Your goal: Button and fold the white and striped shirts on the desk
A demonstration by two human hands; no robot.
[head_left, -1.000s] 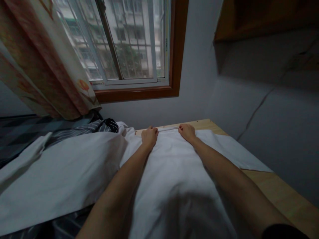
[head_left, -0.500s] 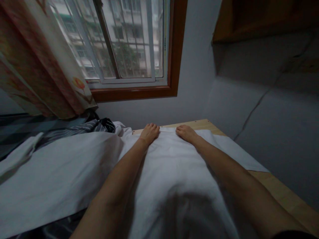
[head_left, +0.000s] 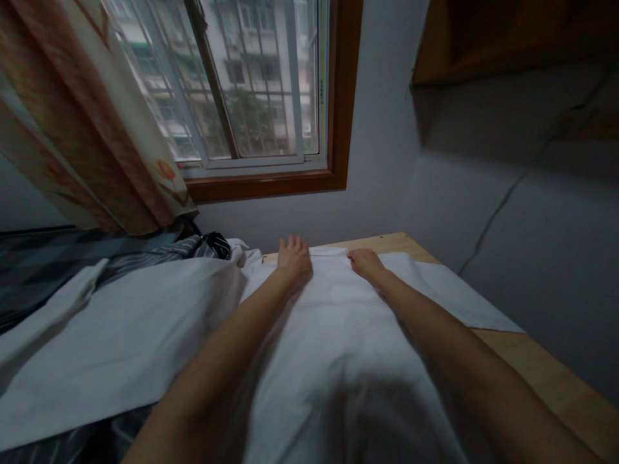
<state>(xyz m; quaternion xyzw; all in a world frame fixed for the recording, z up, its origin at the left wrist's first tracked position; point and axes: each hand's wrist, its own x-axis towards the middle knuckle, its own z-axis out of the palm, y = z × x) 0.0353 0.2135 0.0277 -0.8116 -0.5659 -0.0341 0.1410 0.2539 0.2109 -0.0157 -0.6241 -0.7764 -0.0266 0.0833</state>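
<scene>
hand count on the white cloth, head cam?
2. Left hand lies flat, fingers spread, at the far edge of the white cloth. Right hand rests beside it on the same edge, fingers curled, grip unclear. No other hands show.

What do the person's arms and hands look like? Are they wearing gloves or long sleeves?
No gloves, no sleeves in view. The left hand and right hand are bare, with no ring, watch or bracelet showing in the dim light. Both forearms are bare down to the picture's edge.

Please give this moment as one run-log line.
left hand: flat on white cloth | right hand: at its far edge | wooden table: under cloth
</scene>
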